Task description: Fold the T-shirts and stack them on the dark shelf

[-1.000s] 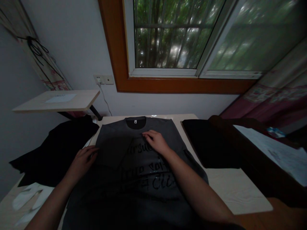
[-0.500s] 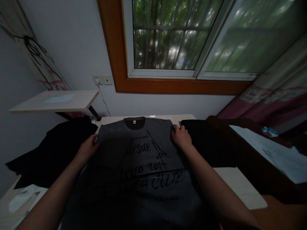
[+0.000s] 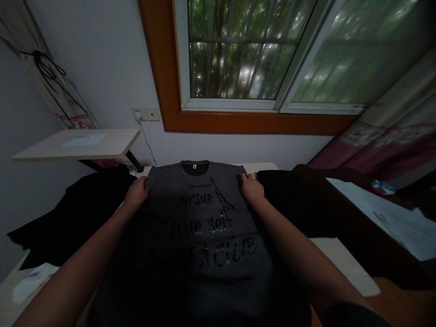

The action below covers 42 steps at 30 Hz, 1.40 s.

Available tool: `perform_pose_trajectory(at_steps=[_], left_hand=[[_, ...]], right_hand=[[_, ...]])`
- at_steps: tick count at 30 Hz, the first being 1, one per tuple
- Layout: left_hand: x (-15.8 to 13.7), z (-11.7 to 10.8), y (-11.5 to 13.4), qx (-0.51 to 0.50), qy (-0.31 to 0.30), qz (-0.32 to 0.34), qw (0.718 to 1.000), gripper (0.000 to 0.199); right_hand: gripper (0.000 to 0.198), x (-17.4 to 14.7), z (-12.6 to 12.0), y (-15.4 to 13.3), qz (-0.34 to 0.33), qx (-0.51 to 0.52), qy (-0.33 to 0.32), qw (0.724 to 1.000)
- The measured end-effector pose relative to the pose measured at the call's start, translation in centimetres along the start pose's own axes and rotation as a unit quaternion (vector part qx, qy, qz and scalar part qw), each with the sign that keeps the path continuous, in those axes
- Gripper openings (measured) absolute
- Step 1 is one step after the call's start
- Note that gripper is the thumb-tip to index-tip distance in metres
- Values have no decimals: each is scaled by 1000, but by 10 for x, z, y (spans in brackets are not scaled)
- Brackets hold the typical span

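A dark grey T-shirt (image 3: pixel 200 218) with black printed lettering lies spread front side up, its collar toward the window and a small white label inside the neck. At its left shoulder edge, my left hand (image 3: pixel 136 191) is closed on the fabric. My right hand (image 3: pixel 252 187) pinches the shirt at the opposite shoulder, near the sleeve. Fingertips of both hands are partly hidden by the cloth and the hands themselves. The lower part of the shirt fades into shadow toward me.
Black cloth (image 3: pixel 75 213) is heaped on the left, and more folded black cloth (image 3: pixel 296 200) lies on the right of the table (image 3: pixel 350 268). A raised shelf (image 3: pixel 102 147) stands back left. White papers (image 3: pixel 384 218) rest far right. A window (image 3: pixel 252 54) is ahead.
The shirt has shifted slightly away from me and looks flatter across the print. My left hand has moved right and a little forward; my right hand has moved slightly left and forward.
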<state>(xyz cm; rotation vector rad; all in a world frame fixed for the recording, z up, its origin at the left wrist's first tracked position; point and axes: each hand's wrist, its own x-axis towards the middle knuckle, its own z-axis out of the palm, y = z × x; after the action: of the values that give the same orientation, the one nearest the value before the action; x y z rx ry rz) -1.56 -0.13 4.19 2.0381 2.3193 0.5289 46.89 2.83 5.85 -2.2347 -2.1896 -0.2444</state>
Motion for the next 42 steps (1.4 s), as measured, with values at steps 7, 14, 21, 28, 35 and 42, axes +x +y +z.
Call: perform_pose_trajectory(at_steps=[7, 14, 21, 28, 35, 42], left_hand=[[24, 3, 20, 35, 2, -3, 999, 45], [43, 9, 30, 49, 25, -10, 998, 46], [44, 24, 37, 42, 80, -16, 996, 47], [55, 28, 33, 46, 82, -5, 996, 47], [63, 31, 31, 49, 84, 8, 995, 45], [53, 20, 38, 54, 162, 39, 985, 38]], right_hand=[[40, 19, -2, -4, 29, 4, -16, 999], [40, 32, -1, -4, 47, 8, -16, 999], [41, 45, 2, -3, 50, 10, -13, 999], [43, 59, 5, -5, 58, 8, -18, 998], [42, 65, 11, -4, 59, 3, -4, 998], [41, 59, 15, -2, 61, 1, 13, 998]])
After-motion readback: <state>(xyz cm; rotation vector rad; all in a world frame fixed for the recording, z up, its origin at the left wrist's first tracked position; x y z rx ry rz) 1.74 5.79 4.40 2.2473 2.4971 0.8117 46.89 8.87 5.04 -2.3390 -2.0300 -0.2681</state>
